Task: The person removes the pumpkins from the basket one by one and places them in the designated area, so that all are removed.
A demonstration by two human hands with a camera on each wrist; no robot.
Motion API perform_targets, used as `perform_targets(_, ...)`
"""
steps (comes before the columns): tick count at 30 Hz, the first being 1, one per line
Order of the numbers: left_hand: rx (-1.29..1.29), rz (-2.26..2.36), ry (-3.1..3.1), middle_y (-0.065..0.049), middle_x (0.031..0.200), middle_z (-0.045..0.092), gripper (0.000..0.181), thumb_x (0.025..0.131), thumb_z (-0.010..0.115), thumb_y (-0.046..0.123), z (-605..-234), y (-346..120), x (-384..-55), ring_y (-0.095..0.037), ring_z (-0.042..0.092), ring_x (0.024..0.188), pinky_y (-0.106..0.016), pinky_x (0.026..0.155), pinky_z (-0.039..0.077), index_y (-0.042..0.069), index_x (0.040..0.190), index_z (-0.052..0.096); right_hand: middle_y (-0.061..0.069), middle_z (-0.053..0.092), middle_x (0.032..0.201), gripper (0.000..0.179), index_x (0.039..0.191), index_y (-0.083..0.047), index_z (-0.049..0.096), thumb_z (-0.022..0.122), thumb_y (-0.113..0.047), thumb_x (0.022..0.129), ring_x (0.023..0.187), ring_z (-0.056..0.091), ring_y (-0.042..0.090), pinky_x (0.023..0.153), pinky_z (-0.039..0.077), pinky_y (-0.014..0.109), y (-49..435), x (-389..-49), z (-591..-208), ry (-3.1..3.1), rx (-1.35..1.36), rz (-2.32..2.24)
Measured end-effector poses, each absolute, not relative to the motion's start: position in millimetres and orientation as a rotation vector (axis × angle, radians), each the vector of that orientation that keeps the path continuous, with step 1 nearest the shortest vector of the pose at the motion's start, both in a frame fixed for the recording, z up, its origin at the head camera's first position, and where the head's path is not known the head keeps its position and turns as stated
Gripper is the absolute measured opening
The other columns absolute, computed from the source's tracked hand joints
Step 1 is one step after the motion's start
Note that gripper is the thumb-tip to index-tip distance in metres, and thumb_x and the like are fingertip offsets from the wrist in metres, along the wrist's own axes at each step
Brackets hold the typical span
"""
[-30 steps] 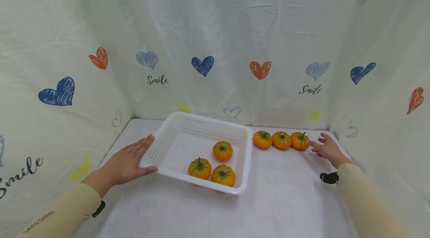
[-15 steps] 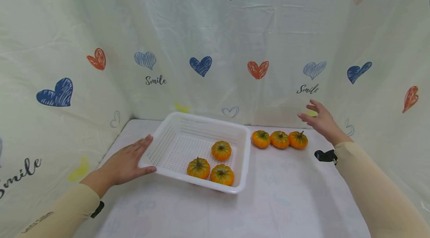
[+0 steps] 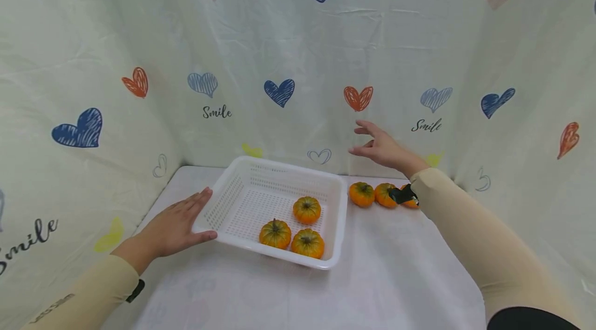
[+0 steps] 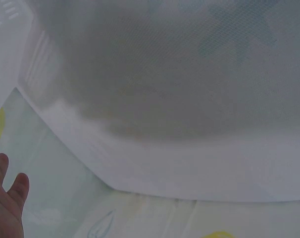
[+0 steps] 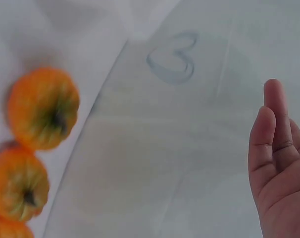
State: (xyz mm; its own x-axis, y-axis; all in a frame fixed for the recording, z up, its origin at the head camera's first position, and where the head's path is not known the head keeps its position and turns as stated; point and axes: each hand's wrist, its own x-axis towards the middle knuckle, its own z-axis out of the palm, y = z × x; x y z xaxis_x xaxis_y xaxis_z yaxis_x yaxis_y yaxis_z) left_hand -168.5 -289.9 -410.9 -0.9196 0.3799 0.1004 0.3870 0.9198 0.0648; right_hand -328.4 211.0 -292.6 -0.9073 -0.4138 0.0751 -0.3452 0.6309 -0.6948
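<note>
A white plastic basket stands tilted a little on the table, with three small orange-and-green pumpkins lying in its right half. My left hand rests against the basket's left rim, fingers straight and thumb at the near corner. Raised above the table's back edge, my right hand holds nothing, its fingers loosely extended. Below it, three more pumpkins stand in a row right of the basket; the forearm and wrist strap partly cover two of them. The right wrist view shows these pumpkins apart from the hand.
A white cloth covers the table. Behind and at both sides hangs a pale curtain printed with hearts. A dark rounded object shows at the lower right edge, under the right arm.
My right hand has lifted from beside the rightmost pumpkin in the row and swung left above the row. The left hand, basket and pumpkins have stayed in place.
</note>
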Motion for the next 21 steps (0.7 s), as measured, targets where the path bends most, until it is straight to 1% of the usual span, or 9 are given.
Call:
perform_targets(3,-0.598,-0.131,-2.996,-0.017,0.162,0.023,0.106,0.089,0.051,0.074,-411,-290,-168,-0.039,0.028,0.144,-0.054,0.114,0.028,-0.001,0.157,0.019,0.012,0.036,0.156,0.090,0.160,-0.015,0.019,0.073,-0.037,0.092,0.112,0.061,0.031,0.094,0.051,0.050,183,-328,-294,2.709,-0.737,-1.111)
perform_targets(7,-0.595,-0.129,-2.997,-0.017,0.162,0.024,0.107,0.088,0.051,0.074,-410,-289,-168,-0.039,0.028,0.144,-0.054,0.114,0.028,-0.001,0.157,0.019,0.010,0.039,0.155,0.089,0.159,-0.017,0.021,0.074,-0.037,0.091,0.109,0.064,0.026,0.091,0.054,0.045,148,-324,-300,2.648,-0.824,-1.070)
perform_targets(11,-0.592,-0.139,-2.999,-0.017,0.162,0.024,0.107,0.088,0.051,0.074,-408,-288,-167,-0.039,0.028,0.144,-0.054,0.113,0.029,-0.001,0.157,0.020,0.008,0.040,0.154,0.088,0.159,-0.023,0.023,0.075,-0.036,0.090,0.105,0.064,0.021,0.090,0.055,0.040,119,-319,-308,2.569,-0.880,-1.050)
perform_targets(14,-0.585,-0.140,-3.004,-0.017,0.162,0.024,0.107,0.088,0.051,0.074,-407,-287,-166,-0.039,0.028,0.144,-0.055,0.114,0.029,-0.001,0.157,0.020,0.005,0.040,0.154,0.088,0.159,-0.026,0.023,0.076,-0.038,0.089,0.104,0.064,0.018,0.091,0.054,0.037,101,-315,-313,2.512,-0.912,-1.033)
perform_targets(19,-0.577,-0.139,-3.004,-0.017,0.162,0.024,0.107,0.088,0.051,0.075,-407,-287,-166,-0.039,0.029,0.144,-0.055,0.114,0.028,-0.001,0.157,0.020,0.004,0.040,0.154,0.088,0.159,-0.027,0.023,0.076,-0.039,0.089,0.103,0.064,0.015,0.091,0.054,0.033,77,-307,-325,2.435,-0.967,-0.993)
perform_targets(21,-0.576,-0.143,-3.003,-0.017,0.162,0.024,0.107,0.088,0.051,0.075,-408,-287,-167,-0.039,0.029,0.144,-0.055,0.113,0.029,-0.001,0.157,0.021,0.006,0.040,0.154,0.088,0.159,-0.026,0.023,0.076,-0.038,0.089,0.104,0.064,0.015,0.090,0.054,0.032,70,-305,-331,2.407,-0.986,-0.980)
